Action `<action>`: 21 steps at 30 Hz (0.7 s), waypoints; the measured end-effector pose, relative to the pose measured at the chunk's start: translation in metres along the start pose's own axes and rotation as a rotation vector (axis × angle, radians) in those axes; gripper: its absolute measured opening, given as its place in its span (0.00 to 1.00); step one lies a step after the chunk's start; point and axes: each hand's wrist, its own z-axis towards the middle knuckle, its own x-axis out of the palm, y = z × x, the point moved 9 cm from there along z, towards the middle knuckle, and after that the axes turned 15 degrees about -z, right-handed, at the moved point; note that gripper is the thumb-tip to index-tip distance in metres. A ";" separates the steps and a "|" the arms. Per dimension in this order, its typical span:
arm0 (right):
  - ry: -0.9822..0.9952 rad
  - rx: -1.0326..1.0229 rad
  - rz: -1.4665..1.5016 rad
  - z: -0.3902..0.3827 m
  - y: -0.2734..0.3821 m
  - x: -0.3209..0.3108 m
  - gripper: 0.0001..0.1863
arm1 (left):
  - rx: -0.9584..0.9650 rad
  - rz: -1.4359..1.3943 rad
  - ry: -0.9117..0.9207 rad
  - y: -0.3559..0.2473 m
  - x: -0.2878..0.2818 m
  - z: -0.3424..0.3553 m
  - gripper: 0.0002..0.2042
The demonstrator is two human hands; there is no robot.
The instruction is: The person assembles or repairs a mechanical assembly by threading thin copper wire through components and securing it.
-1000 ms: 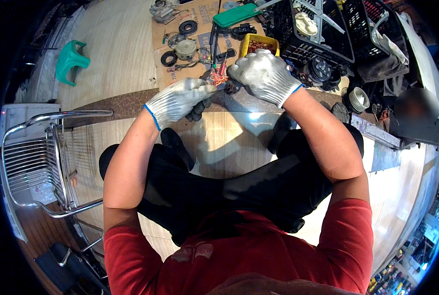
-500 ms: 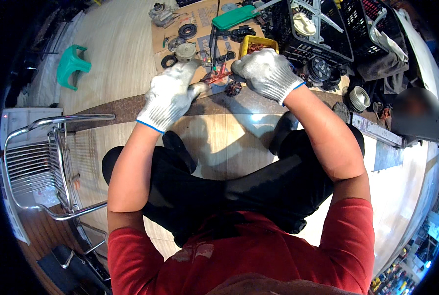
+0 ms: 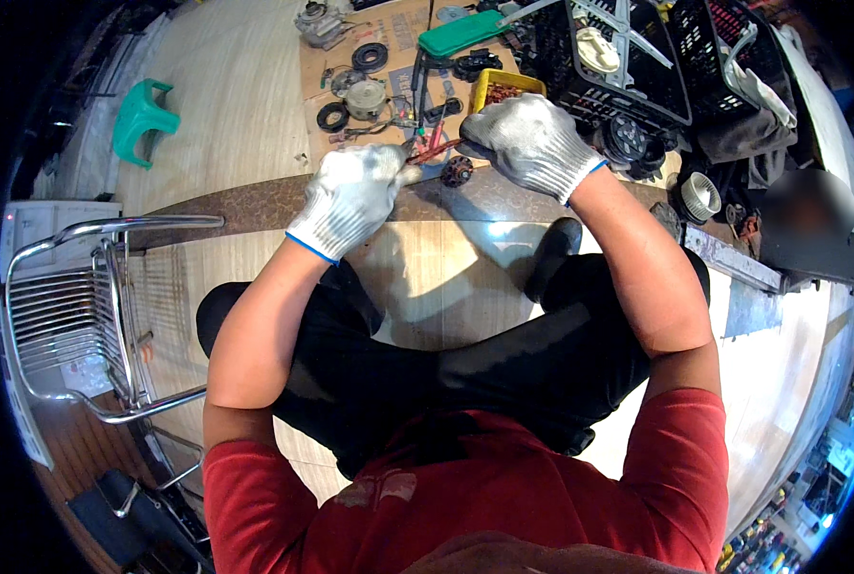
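My left hand (image 3: 355, 191), in a white knit glove with a blue cuff, is closed on one end of a bundle of reddish copper wire (image 3: 434, 152). My right hand (image 3: 534, 139), gloved the same way, grips the other end. The strands run between the two hands. A dark patch shows by the right thumb; whether it is soiled glove or a tool is unclear. Just below the wire sits a small round motor armature (image 3: 457, 171). Beyond the right hand stands a yellow tray (image 3: 484, 84) with copper scraps in it.
Motor parts, black rings (image 3: 332, 117) and a green-lidded case (image 3: 460, 34) lie on a cardboard sheet (image 3: 389, 29). Black crates (image 3: 671, 100) stand at the far right, near a white fan wheel (image 3: 700, 195). A green stool (image 3: 145, 124) and a metal-framed chair (image 3: 111, 230) are at the left.
My left hand has moved right and a little nearer to me, and its fingers look more closed around the wire. My right hand has shifted slightly to the right.
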 end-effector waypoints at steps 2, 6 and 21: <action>0.010 0.002 0.020 -0.002 -0.002 0.002 0.09 | 0.016 0.135 0.037 -0.003 0.007 0.002 0.13; 0.027 -0.025 0.059 -0.005 -0.003 0.006 0.10 | 0.131 0.340 0.019 -0.009 0.019 -0.001 0.15; 0.217 0.008 0.116 -0.010 -0.001 0.034 0.10 | 0.012 0.257 -0.011 -0.008 0.035 -0.004 0.17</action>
